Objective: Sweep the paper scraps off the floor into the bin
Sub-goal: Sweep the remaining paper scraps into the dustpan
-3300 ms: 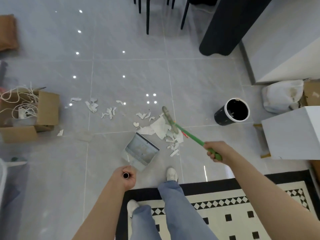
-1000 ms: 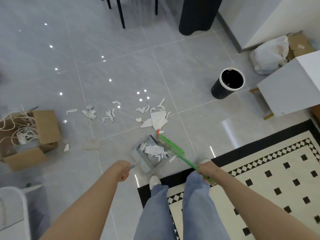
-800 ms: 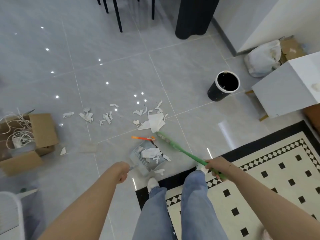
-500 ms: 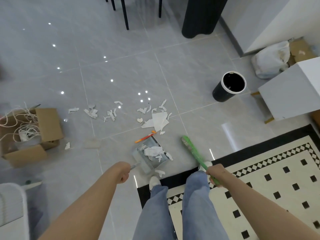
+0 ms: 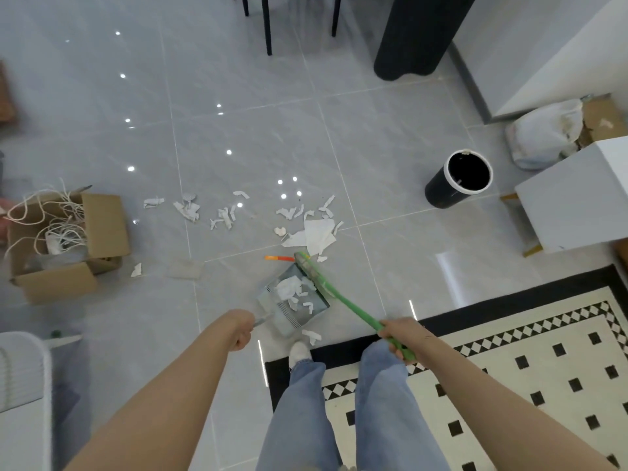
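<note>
White paper scraps (image 5: 314,231) lie scattered on the grey tile floor, more of them (image 5: 222,217) further left. A grey dustpan (image 5: 294,300) rests on the floor holding several scraps, and my left hand (image 5: 241,329) grips its handle. My right hand (image 5: 399,336) holds the green broom (image 5: 326,290); the broom head sits at the dustpan's far right edge, just below the largest scrap. A black bin (image 5: 457,180) with a white rim stands open to the right. One scrap (image 5: 311,336) lies by my shoe.
An orange strip (image 5: 278,258) lies at the dustpan's mouth. A cardboard box (image 5: 64,239) with cords sits at left. A white cabinet (image 5: 577,195) and a white bag (image 5: 542,132) are right of the bin. A patterned rug (image 5: 509,351) lies under my feet; chair legs (image 5: 266,25) stand far back.
The broom head has swung from the floor right of the dustpan up to its far edge below the big scrap. The dustpan has stayed put with the scraps swept in earlier.
</note>
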### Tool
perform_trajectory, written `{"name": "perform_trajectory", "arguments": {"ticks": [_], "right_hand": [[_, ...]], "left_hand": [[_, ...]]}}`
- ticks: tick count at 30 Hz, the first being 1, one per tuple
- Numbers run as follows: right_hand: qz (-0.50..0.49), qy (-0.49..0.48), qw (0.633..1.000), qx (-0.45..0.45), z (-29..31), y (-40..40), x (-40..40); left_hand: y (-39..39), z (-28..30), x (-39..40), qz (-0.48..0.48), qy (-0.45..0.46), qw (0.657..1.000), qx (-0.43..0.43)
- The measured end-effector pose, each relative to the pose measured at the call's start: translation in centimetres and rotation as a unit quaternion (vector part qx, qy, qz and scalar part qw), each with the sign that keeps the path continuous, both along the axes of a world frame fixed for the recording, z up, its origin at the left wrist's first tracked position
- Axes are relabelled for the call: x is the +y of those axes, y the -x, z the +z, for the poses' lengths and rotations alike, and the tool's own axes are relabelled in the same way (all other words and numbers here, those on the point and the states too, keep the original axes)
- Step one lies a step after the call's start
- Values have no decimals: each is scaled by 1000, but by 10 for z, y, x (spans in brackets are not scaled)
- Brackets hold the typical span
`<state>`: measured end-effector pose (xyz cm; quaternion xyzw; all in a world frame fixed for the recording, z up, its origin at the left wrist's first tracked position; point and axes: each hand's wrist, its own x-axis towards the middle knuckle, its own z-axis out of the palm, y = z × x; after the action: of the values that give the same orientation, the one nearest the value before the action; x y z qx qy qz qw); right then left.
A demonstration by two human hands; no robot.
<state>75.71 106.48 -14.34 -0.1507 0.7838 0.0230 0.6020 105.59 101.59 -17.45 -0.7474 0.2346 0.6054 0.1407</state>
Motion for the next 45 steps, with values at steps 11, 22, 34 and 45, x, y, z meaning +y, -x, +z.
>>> {"name": "perform_trajectory", "arguments": {"ticks": [11, 22, 34, 45], "right_hand": [[-298, -21, 950, -91, -2, -28, 26], [-442, 3, 879, -177, -5, -91, 15], [-442, 33, 866, -234, -10, -71, 4], [-38, -47, 987, -148, 10, -71, 3]], "left_hand": [[-47, 8, 27, 141, -7, 990, -23], [-62, 32, 41, 184, 73, 980, -25], [-84, 23, 59, 266, 43, 961, -58], [-115, 36, 71, 345, 38, 936, -51]]}}
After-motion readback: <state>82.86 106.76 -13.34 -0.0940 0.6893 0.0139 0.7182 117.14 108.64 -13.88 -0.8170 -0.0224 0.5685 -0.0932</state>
